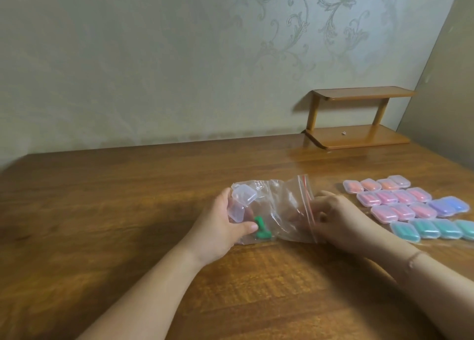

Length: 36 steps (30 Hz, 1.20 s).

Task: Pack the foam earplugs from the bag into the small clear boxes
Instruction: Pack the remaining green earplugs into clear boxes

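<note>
A clear zip bag (277, 211) with a red seal strip lies on the wooden table (128, 211). Inside it are green foam earplugs (261, 229). My left hand (223, 226) holds an open, empty small clear box (241, 201) against the bag's left end, thumb lying on the bag near the earplugs. My right hand (333, 216) pinches the bag's mouth at the red strip, fingers curled on the plastic. To the right lie several shut boxes (410, 206) filled with orange, pink, purple and teal earplugs, set in rows.
A small two-tier wooden shelf (359, 116) stands at the table's back right corner against the wall. The filled boxes reach the right edge of view. Bare tabletop lies to the left and in front of my arms.
</note>
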### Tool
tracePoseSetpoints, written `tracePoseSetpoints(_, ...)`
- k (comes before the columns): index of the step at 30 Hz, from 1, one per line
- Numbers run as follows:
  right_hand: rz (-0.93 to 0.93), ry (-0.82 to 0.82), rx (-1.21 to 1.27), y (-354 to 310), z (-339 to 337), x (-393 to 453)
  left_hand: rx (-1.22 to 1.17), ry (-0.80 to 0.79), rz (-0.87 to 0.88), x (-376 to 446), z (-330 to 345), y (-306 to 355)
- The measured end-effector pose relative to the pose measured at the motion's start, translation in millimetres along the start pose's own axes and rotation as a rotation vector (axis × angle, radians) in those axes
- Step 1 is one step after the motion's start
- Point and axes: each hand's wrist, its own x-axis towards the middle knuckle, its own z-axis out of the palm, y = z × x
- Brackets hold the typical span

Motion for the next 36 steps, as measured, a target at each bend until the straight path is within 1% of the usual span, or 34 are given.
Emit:
tracePoseSetpoints(2,-0.099,-0.028,-0.021,-0.3,2.9,2.8,0.02,-0.014,-0.016,-0.5,-1.0,1.0)
tracePoseSetpoints(5,-0.181,-0.112,-0.026,2.3,6.5,7.7,0.074,-0.024,-0.02,-1.2,-0.6,3.8)
tracePoseSetpoints(8,-0.253,-0.112,0.006,2.9,12.4,15.3,0.115,-0.009,-0.019,-2.9,1.5,5.6)
tracePoseSetpoints(12,-0.205,-0.057,0.191,-4.5,17.7,19.6,0.124,-0.007,-0.023,-3.8,2.8,6.5)
tracePoseSetpoints(14,-0.185,-0.014,0.207,-6.3,21.6,19.0,0.105,0.011,-0.015,-2.4,3.4,4.2)
tracePoseSetpoints(17,-0.217,0.042,0.198,-6.6,25.9,18.0,0.115,0.047,-0.006,-0.2,3.4,1.5)
tracePoseSetpoints(20,-0.185,0.045,0.196,-4.3,26.5,19.6,0.082,0.047,0.002,1.6,4.2,-1.5)
tracePoseSetpoints(23,-0.25,0.054,0.157,-7.5,26.3,19.9,0.069,0.038,0.013,1.3,4.4,-0.9)
tracePoseSetpoints(26,-0.327,0.013,0.15,-14.4,25.2,17.8,0.062,0.029,0.023,1.1,3.4,-0.8)
tracePoseSetpoints(28,-0.369,0.015,0.124,-16.9,24.8,17.6,0.047,0.027,0.021,1.7,2.7,-2.3)
tracePoseSetpoints(31,-0.32,0.022,0.22,-18.1,21.3,15.5,0.045,0.016,0.012,4.4,1.6,-7.5)
tracePoseSetpoints(33,-0.27,0.014,0.225,-14.7,18.6,13.5,0.057,0.011,0.026,3.7,1.1,-6.4)
tracePoseSetpoints(36,-0.176,0.011,0.223,-6.2,8.3,9.3,0.087,0.063,0.034,3.6,-3.6,-2.6)
